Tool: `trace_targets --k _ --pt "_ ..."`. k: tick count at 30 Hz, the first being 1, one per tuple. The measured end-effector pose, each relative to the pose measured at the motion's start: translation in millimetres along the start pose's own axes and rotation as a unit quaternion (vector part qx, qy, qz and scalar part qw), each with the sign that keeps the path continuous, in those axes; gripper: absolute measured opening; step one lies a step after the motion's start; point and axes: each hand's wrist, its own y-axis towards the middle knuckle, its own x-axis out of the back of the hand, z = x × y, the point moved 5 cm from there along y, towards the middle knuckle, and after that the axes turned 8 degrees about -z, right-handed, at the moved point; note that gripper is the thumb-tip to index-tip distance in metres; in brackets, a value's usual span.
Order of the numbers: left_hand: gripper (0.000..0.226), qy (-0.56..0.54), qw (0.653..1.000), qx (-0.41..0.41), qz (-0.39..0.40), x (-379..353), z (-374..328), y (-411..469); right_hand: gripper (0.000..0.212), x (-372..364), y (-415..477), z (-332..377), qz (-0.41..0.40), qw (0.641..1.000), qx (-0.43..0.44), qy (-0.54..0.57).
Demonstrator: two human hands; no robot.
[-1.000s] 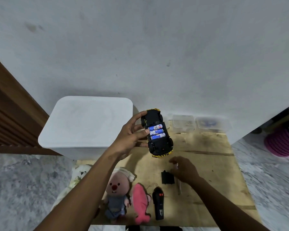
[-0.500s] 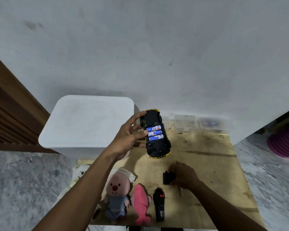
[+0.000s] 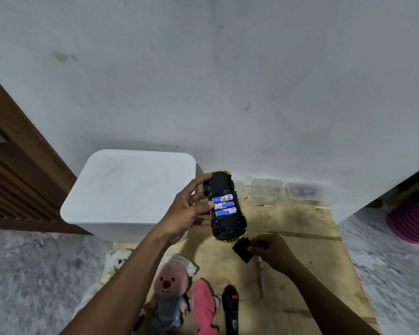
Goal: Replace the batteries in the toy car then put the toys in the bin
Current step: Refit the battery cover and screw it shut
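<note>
Toy car (image 3: 224,184) is gripped belly-up in the left hand (image 3: 184,213), with the fingers curled against the car's near flank. Three blue-and-white batteries (image 3: 224,205) are seated in the open bay, just right of the left fingertips. The black battery cover (image 3: 242,250) is pinched at one edge by the right hand (image 3: 273,252) and held tilted just under the car's lower bumper; contact with the car cannot be told. A screwdriver (image 3: 261,279) is laid on the wooden board (image 3: 312,262), directly under the right hand. The white lidded bin (image 3: 131,187) is placed left of the left hand. Remote (image 3: 230,308), pink fish plush (image 3: 203,308) and beaver plush (image 3: 169,286) are lined up between the two forearms. Clear tubs (image 3: 267,193) are set at the wall beyond the right hand.
</note>
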Motion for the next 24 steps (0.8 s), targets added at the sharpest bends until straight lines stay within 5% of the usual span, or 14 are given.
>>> trace_targets --k 11,18,24 --pt "0.056 0.002 1.000 -0.008 0.002 2 -10 -9 0.011 78 -16 82 -0.120 0.945 0.034 0.303" --pt "0.057 0.011 1.000 -0.013 0.007 2 -16 -9 0.012 111 -19 123 -0.186 0.921 0.089 0.331" --pt "0.058 0.030 0.999 -0.011 0.011 0 -20 -7 0.011 115 -15 160 -0.139 0.929 0.137 0.315"
